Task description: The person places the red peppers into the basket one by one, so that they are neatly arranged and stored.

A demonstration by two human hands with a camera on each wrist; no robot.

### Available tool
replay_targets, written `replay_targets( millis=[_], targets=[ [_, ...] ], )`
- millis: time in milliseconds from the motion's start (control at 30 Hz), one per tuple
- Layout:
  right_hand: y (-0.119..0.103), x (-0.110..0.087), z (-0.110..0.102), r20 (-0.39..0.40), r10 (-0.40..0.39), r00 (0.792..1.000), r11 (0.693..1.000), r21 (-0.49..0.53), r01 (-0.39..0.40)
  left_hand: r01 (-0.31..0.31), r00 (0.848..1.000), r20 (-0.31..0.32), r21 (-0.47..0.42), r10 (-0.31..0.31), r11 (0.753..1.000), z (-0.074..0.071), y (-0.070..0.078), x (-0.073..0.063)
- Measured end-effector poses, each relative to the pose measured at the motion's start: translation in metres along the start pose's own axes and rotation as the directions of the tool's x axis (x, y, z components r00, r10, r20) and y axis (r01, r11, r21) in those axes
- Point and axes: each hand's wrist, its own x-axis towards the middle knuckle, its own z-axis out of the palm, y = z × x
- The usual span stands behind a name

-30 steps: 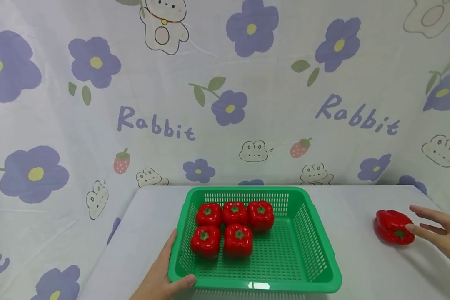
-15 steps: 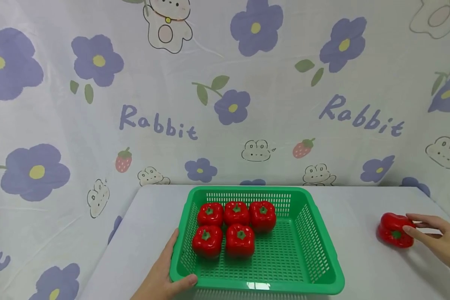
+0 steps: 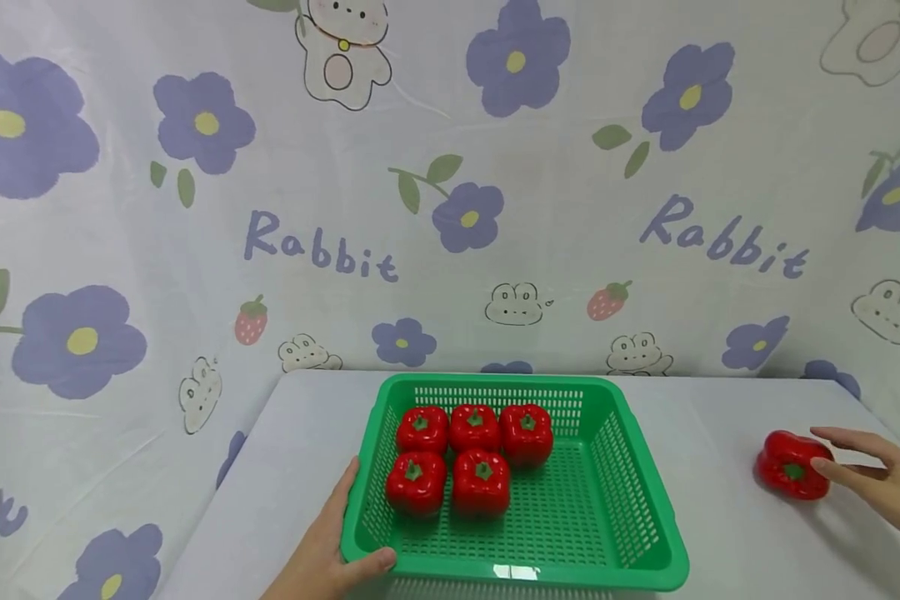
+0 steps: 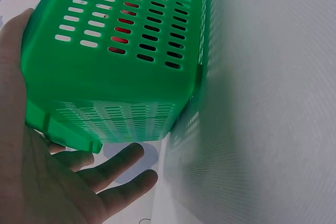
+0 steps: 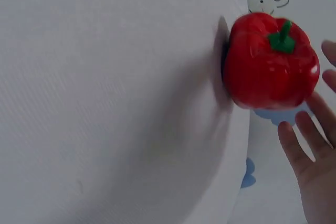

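In the head view, a green plastic basket [image 3: 600, 575] holds several red bell peppers [image 3: 480, 483] in two rows on its left side. My left hand [image 3: 322, 537] holds the basket's near left corner, thumb over the front rim and fingers along the left side. From the left wrist, that hand [image 4: 58, 182] shows several fingers stretched past the basket's wall [image 4: 105, 80]. Far to the right, another red bell pepper [image 3: 776, 467] lies tipped on the table, its green stem facing me. My right hand [image 3: 888, 483] is beside it, fingers spread and thumb tip overlapping its right edge.
The white table [image 3: 720, 533] carries the basket in its middle. Another perforated basket edge [image 3: 495, 588] shows just under the front rim. Behind the table hangs a pale cloth [image 3: 570, 250] printed with flowers and rabbits.
My right hand has come closer to the lone bell pepper, which has turned slightly on the table. My left hand has stayed at the basket corner. The head view has shifted a little.
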Motion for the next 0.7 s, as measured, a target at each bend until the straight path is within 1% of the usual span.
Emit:
replay_targets(
  millis=[133,200,267,400,500,600,700],
  targets=[
    [0.003,0.004,-0.002,0.09,-0.055,0.994,0.998,0.027,0.053,-0.005,1.0,0.004,-0.005,0.005,1.0,0.0,-0.001,0.001],
    [0.001,0.006,-0.002,0.131,-0.072,0.989,0.997,0.044,0.067,-0.003,1.0,0.004,-0.005,0.003,1.0,0.001,-0.001,0.001],
    [0.0,0.008,-0.001,0.159,-0.075,0.984,0.995,0.075,0.064,0.0,1.0,0.002,-0.004,0.0,1.0,0.001,-0.001,0.001],
    [-0.002,0.011,0.001,0.197,-0.039,0.98,0.993,0.12,0.016,0.005,1.0,0.001,-0.001,-0.005,1.0,0.001,-0.001,0.001],
    [-0.003,0.013,0.0,0.226,0.011,0.974,0.988,0.147,-0.045,0.004,1.0,0.003,0.001,-0.004,1.0,0.001,-0.001,0.0],
    [-0.004,0.015,-0.001,0.244,0.052,0.968,0.984,0.152,-0.091,-0.001,1.0,0.0,0.011,0.001,1.0,0.001,-0.001,0.0],
    [-0.005,0.015,-0.001,0.233,0.066,0.97,0.988,0.118,-0.096,-0.004,1.0,-0.003,0.017,0.004,1.0,0.0,-0.001,0.0]
  ],
)
